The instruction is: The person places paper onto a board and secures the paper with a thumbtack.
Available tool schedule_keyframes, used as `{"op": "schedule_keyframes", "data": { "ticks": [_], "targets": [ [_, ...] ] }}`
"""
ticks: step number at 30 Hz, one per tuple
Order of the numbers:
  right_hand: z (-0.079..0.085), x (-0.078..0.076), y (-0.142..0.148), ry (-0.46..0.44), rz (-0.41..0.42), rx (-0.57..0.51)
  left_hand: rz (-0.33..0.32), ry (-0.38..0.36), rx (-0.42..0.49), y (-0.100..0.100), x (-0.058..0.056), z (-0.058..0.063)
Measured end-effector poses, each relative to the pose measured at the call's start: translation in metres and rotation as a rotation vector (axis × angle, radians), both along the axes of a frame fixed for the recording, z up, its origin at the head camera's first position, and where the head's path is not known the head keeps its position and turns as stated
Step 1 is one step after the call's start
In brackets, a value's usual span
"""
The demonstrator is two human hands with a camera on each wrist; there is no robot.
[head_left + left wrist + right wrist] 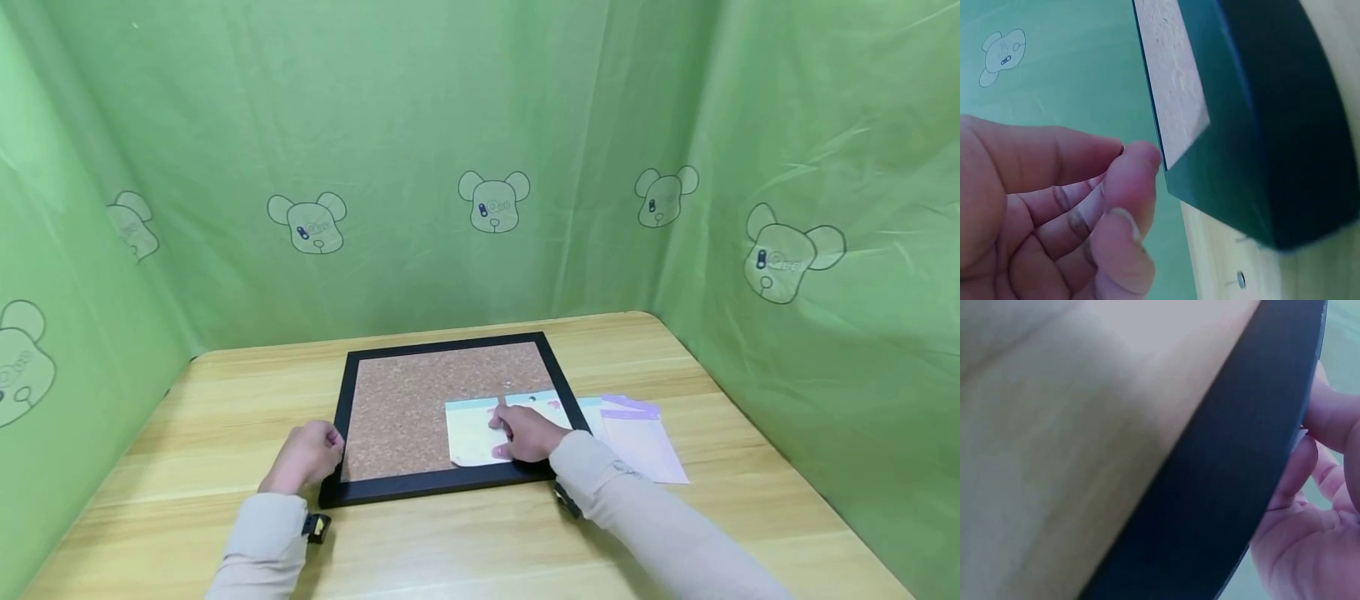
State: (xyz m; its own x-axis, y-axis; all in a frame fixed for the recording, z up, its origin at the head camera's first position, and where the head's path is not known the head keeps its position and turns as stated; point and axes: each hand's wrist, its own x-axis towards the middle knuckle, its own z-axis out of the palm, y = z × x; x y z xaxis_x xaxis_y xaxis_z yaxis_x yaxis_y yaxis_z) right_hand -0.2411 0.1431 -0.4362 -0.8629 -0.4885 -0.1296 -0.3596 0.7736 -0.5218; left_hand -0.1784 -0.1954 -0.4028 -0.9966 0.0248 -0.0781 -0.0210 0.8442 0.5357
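Note:
A black-framed corkboard [405,425] lies on the wooden table. On its lower right part is a white sheet [468,433] with a blue top band and pink prints; a dark pin head [532,399] shows near its top edge. My right hand [528,432] rests on this sheet, index finger extended toward the top edge. Beside the frame's left edge, my left hand [307,454] brings thumb and index tips together. In the left wrist view, a tiny dark rim [1122,149] shows between those fingertips, seemingly a thumbtack, mostly hidden.
Thumbtacks [1240,279] lie on the table near the frame's lower left corner. More papers [645,446], white with purple or blue bands, lie right of the board, one partly behind the right arm. Green curtains [405,275] enclose the table [450,550].

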Motion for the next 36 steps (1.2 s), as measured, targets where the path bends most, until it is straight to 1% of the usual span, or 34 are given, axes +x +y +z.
{"op": "schedule_keyframes", "data": {
  "ticks": [5, 12, 15, 21, 28, 36],
  "targets": [
    [-0.001, -0.002, 0.000, -0.003, 0.022, 0.025, -0.001, -0.024, 0.017, 0.007, -0.004, 0.002],
    [-0.001, -0.003, 0.001, -0.006, 0.046, 0.030, -0.035, 0.005, -0.002, 0.017, -0.010, 0.002],
    [-0.002, -0.003, 0.001, -0.003, 0.054, 0.018, -0.039, -0.001, 0.013, 0.021, -0.012, 0.002],
    [-0.001, -0.002, -0.001, -0.016, 0.032, 0.033, -0.053, 0.002, 0.011, 0.029, -0.015, 0.005],
    [-0.002, -0.001, -0.002, 0.005, 0.040, 0.058, -0.051, 0.026, 0.007, 0.038, -0.018, 0.003],
    [0.000, 0.003, -0.002, -0.008, 0.030, 0.041, -0.040, 0.032, 0.032, 0.047, -0.022, 0.002]
  ]
}}
